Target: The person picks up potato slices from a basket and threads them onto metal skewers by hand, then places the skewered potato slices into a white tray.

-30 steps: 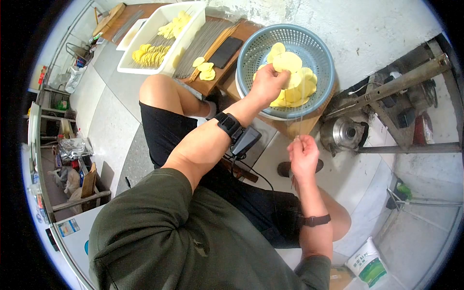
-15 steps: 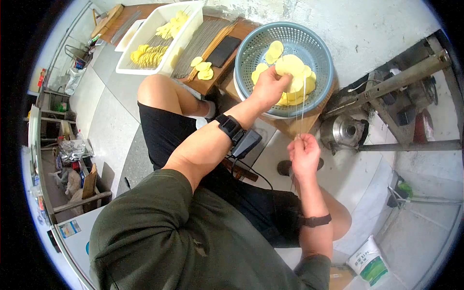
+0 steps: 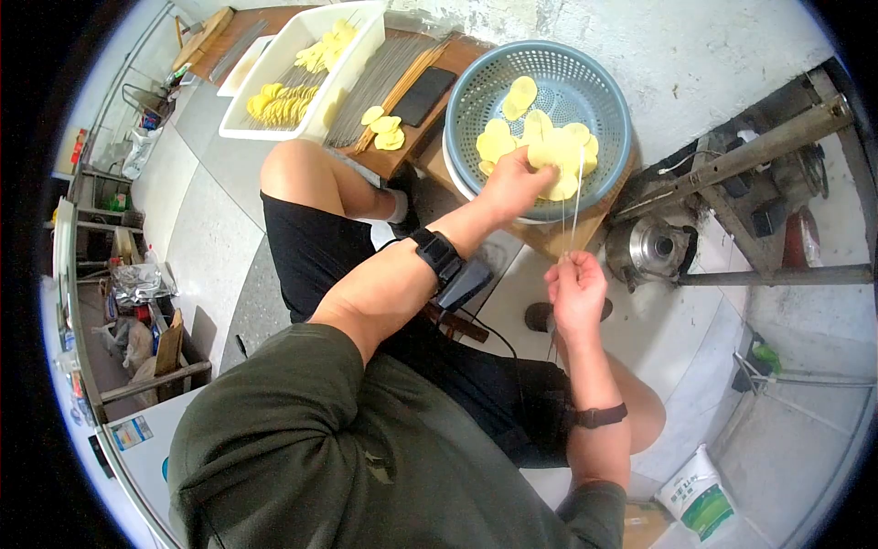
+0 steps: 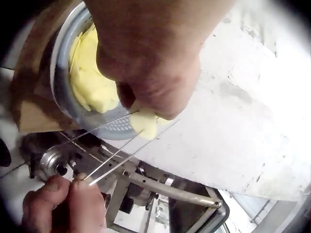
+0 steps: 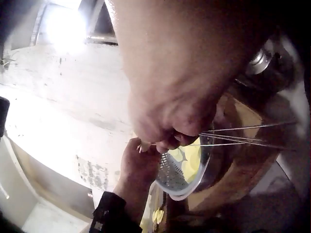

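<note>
In the head view my left hand [image 3: 515, 189] pinches a thin yellow potato slice [image 3: 551, 149] between thumb and fingers, over the blue-grey colander [image 3: 460, 91]. Thin metal skewers [image 3: 574, 215] run up to the slice from my right hand [image 3: 578, 288], whose fingertips grip them nearer my body. Seen from the left wrist, the skewer tips reach the held slice [image 4: 145, 125], one passing beside it. The right wrist view has the skewers' other ends [image 5: 243, 137] sticking out past that hand. More potato slices [image 3: 495, 142] lie loose in the colander.
A white tub [image 3: 361, 69] on the wooden table at left holds rows of skewered slices. Beside it lie bare skewers [image 3: 366, 91], a black phone [image 3: 425, 98] and a few slices [image 3: 388, 134]. Right of the colander are a metal kettle [image 3: 645, 252] and a metal frame [image 3: 732, 174].
My left hand has come down toward my body with the potato slice, along the skewers. The right hand keeps its grip on the skewers and has barely moved.
</note>
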Action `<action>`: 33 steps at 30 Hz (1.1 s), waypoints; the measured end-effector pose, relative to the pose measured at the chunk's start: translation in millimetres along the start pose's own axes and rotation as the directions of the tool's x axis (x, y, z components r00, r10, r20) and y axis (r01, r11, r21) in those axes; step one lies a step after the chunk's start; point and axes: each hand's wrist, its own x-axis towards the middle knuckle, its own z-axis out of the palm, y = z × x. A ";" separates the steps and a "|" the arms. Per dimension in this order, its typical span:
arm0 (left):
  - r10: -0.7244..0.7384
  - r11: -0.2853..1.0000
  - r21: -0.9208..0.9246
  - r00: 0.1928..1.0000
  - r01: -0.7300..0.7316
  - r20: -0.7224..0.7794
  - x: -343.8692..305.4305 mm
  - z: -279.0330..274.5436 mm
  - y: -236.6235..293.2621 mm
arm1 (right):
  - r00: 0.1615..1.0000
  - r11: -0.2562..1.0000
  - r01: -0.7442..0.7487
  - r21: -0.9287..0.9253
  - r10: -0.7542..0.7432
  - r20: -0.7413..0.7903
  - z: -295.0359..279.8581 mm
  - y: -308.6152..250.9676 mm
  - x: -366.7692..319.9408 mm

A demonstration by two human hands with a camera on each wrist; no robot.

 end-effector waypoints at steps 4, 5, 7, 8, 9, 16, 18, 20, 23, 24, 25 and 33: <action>-0.113 0.972 -0.212 0.993 0.104 -0.028 6.7 -0.3 -1.4 | 0.999 0.999 0.024 -0.021 -0.024 -0.023 -0.1 -1.1 -0.5; -0.112 0.972 -0.212 0.993 0.104 -0.029 10.8 0.5 -0.7 | 1.000 1.000 0.020 -0.014 -0.020 -0.018 0.6 -1.4 -1.1; -0.141 0.952 -0.292 0.979 0.094 -0.146 17.1 4.1 7.9 | 0.999 0.999 0.040 -0.030 -0.040 -0.008 0.6 2.7 -0.4; -0.141 0.947 -0.304 0.985 0.105 -0.099 16.7 4.6 11.1 | 0.998 0.997 0.062 -0.046 -0.062 0.001 0.4 4.1 1.0; -0.141 0.947 -0.304 0.985 0.105 -0.099 17.4 4.7 11.4 | 0.998 0.997 0.062 -0.046 -0.062 0.001 0.2 4.5 1.0; -0.122 0.935 -0.351 0.978 0.056 -0.170 27.7 7.7 7.1 | 0.994 0.994 0.107 -0.006 -0.107 -0.001 0.4 10.1 1.5; -0.124 0.935 -0.351 0.975 0.052 -0.184 29.2 8.0 8.0 | 0.994 0.994 0.112 0.000 -0.112 -0.001 0.7 9.8 1.4; -0.107 0.925 -0.378 0.980 0.035 -0.171 31.8 7.3 5.2 | 0.992 0.992 0.124 -0.031 -0.124 -0.005 1.6 9.4 0.7; -0.144 0.942 -0.323 0.980 0.093 -0.137 27.3 8.0 10.5 | 0.993 0.992 0.115 -0.048 -0.115 -0.007 0.7 9.7 1.2; -0.143 0.942 -0.322 0.980 0.092 -0.138 26.6 8.3 10.6 | 0.993 0.992 0.115 -0.048 -0.115 -0.006 2.4 8.3 0.6; -0.150 0.933 -0.350 0.976 0.087 -0.158 26.2 9.9 10.3 | 0.994 0.994 0.107 -0.034 -0.107 -0.006 4.2 5.5 -0.5; -0.203 0.918 -0.368 0.973 0.151 -0.108 7.5 19.5 5.4 | 0.996 0.996 0.090 -0.030 -0.090 -0.001 3.9 -0.5 4.8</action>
